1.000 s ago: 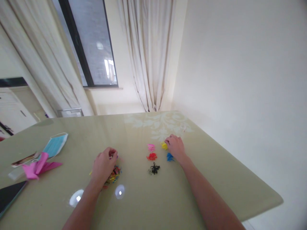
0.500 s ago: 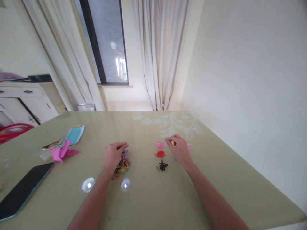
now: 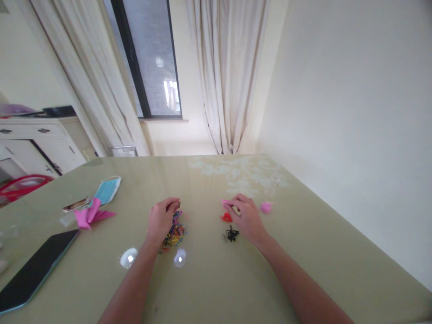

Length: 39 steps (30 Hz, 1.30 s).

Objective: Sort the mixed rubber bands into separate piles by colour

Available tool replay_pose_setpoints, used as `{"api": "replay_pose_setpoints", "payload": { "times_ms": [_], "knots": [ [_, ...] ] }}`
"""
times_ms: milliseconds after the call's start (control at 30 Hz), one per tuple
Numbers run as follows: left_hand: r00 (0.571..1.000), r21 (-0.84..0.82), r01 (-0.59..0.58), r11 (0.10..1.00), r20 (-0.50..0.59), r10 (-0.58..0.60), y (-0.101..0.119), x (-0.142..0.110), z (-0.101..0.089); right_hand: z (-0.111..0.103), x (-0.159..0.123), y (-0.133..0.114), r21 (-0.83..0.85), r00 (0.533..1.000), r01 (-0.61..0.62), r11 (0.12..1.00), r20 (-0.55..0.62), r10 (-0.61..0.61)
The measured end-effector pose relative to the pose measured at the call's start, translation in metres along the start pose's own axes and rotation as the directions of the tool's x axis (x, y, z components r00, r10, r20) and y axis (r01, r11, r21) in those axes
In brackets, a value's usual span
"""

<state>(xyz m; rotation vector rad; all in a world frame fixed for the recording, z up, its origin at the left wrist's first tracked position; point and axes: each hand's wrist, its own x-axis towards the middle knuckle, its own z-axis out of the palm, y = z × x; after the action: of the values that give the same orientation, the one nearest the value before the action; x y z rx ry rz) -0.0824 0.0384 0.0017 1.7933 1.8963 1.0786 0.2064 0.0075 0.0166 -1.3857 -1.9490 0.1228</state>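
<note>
Leftward to the small bright-pink pile (image 3: 224, 202) comes the right hand (image 3: 248, 219), fully uncovering a round pink object (image 3: 266, 207) at its two o'clock. Its fingers curl close to the thumb; whether they grip anything is unclear. The left hand (image 3: 162, 220) pinches a tiny dark piece (image 3: 178, 204) at twelve o'clock of the tangled multicoloured pile (image 3: 175, 233). Red pieces (image 3: 227, 218) and black loops (image 3: 231, 234) lie toward six o'clock from the pink pile on the glossy green counter (image 3: 209, 279).

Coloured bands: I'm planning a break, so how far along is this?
Partly done: red bands and black bands lie in separate piles. The left hand appears to pinch a dark band; the right hand is at the pink bands, its grip unclear. The mixed heap, with several colours, is left.
</note>
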Motion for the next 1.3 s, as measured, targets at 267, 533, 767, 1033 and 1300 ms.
{"api": "replay_pose_setpoints", "payload": {
  "times_ms": [267, 533, 767, 1033, 1300],
  "knots": [
    [0.999, -0.090, -0.022, 0.996, 0.031, 0.025, 0.001, -0.001, 0.006, 0.009, -0.005, -0.003, 0.015, 0.999, 0.041, 0.999, 0.029, -0.041],
    [0.992, -0.486, 0.012, 0.874, 0.114, 0.049, 0.033, -0.017, 0.022, 0.012, -0.008, -0.017, 0.161, 0.998, 0.024, 0.987, 0.046, -0.032],
    [0.955, -0.635, 0.047, 0.771, 0.255, 0.151, 0.059, -0.042, 0.034, 0.013, -0.008, -0.027, 0.416, 0.998, -0.024, 0.909, 0.070, -0.005],
    [0.954, -0.462, -0.031, 0.886, 0.252, 0.164, 0.047, -0.034, 0.030, -0.018, 0.000, -0.018, 0.694, 0.972, -0.234, 0.681, 0.153, 0.178],
    [0.960, 0.555, -0.264, 0.789, 0.233, 0.156, 0.012, -0.020, 0.024, -0.069, 0.004, 0.000, 0.851, 0.949, -0.252, 0.461, 0.125, 0.288]
  ]
}}
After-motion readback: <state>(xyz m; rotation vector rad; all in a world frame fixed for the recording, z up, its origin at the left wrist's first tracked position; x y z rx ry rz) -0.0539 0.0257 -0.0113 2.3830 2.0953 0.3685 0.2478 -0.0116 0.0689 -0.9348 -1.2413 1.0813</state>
